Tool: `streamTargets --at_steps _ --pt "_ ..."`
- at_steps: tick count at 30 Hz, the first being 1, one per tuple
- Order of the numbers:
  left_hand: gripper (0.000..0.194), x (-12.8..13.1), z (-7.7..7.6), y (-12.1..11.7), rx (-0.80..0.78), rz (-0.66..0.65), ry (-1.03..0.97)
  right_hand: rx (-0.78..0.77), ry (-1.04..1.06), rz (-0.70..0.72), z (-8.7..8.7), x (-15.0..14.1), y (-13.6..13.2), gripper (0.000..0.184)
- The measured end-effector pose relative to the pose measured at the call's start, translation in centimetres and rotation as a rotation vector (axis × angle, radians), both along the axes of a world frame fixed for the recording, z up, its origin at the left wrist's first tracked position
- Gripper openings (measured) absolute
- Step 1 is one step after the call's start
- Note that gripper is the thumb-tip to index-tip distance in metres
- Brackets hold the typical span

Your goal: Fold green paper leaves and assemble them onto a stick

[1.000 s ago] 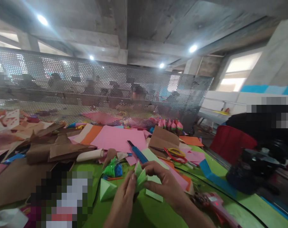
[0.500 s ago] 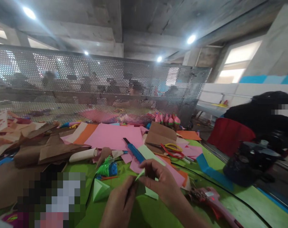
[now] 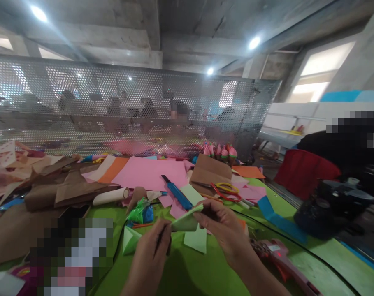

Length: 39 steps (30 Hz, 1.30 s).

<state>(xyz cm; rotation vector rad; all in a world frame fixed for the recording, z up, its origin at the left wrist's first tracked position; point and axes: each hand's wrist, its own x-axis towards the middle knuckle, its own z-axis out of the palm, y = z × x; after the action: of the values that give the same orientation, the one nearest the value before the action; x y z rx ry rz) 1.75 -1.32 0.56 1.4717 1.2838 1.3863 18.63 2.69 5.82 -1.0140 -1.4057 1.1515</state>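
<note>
A folded piece of pale green paper (image 3: pixel 187 222) is stretched between my two hands above the green tabletop. My left hand (image 3: pixel 154 246) is closed on its left end, fingers bent. At the right end, my right hand (image 3: pixel 220 228) pinches the paper's upper corner between thumb and fingers. Below it on the table lies a flat pale green paper square (image 3: pixel 196 240). Left of my left hand sits a folded green paper piece (image 3: pixel 131 240). Just beyond the hands rests a blue utility knife (image 3: pixel 178 195), its dark tip pointing away.
Pink paper sheets (image 3: pixel 152 172), brown paper (image 3: pixel 210 172) and scissors (image 3: pixel 225 191) lie farther back. A pink glue gun (image 3: pixel 276 250) is at the right, near a black cable. A perforated metal screen (image 3: pixel 128 111) stands behind the table. A person in black (image 3: pixel 328 144) is at the right.
My hands have moved apart, and the pale green paper now spans between them, more of it showing. My right hand has shifted right. The view has turned slightly.
</note>
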Motion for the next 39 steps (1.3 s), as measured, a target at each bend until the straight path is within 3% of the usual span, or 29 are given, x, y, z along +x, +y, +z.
streamTargets --at_steps 8,15,19,27,30,33,36,39 --pt "0.028 -0.1 0.3 0.3 0.016 0.033 -0.090 0.034 0.020 0.007 0.0 0.2 0.1 0.028" --pt "0.020 -0.5 0.5 0.5 0.049 -0.007 -0.221 0.032 0.068 0.021 0.1 0.1 -0.1 0.022" --pt "0.019 -0.8 1.0 0.2 0.045 -0.022 -0.199 0.015 0.114 -0.002 0.1 -0.1 -0.2 0.021" --pt "0.023 -3.2 4.4 -0.4 0.133 -0.056 0.110 0.051 0.109 -0.039 0.2 0.0 0.0 0.019" --pt "0.027 -5.6 5.3 -1.1 0.088 0.045 0.120 0.029 0.205 -0.075 -0.1 0.6 0.9 0.020" --pt "0.023 -7.9 4.5 -2.3 0.014 0.188 0.389 -0.006 0.261 -0.104 -0.3 1.1 1.7 0.023" --pt "0.036 -8.9 2.6 -3.2 -0.017 0.221 0.750 0.004 0.270 -0.088 -0.3 1.0 1.8 0.023" --pt "0.037 -8.9 0.7 -3.2 -0.103 0.219 0.961 0.021 0.259 -0.037 -0.2 0.6 1.2 0.021"
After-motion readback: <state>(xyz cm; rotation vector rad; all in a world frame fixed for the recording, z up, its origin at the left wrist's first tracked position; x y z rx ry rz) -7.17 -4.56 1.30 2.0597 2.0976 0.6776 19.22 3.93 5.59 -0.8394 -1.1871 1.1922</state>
